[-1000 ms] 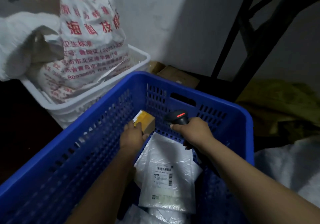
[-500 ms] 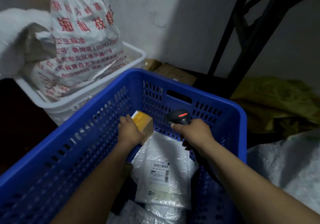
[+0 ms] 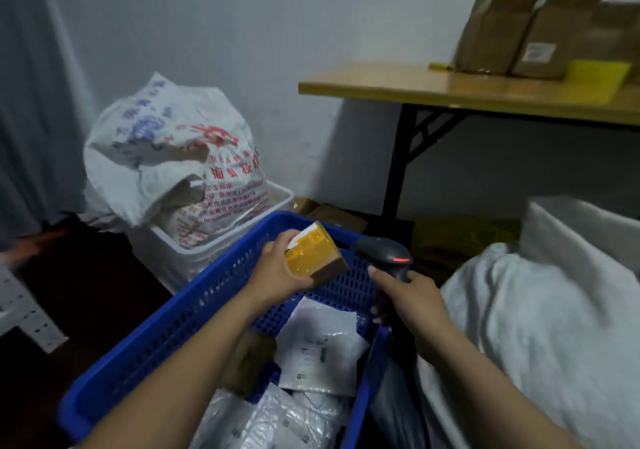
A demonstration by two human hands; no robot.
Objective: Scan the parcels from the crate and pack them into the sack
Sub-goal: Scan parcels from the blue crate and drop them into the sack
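Held above the far end of the blue crate (image 3: 166, 330): small yellow-taped box (image 3: 313, 252), long axis slanting down to the right, clasped from its left by the left grip (image 3: 277, 272). Just right of it, not touching: scanner (image 3: 386, 254), red light on, clenched in the right grip (image 3: 408, 296). Likely needs the label (image 3: 304, 237) turned toward the scanner. Further right, nearer the right grip: sack (image 3: 536, 310).

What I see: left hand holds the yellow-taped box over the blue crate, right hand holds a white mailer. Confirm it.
One error: the right hand grips the black scanner, not a white mailer; the mailers lie in the blue crate. The left hand does hold the yellow-taped box over it. The head view shows this.
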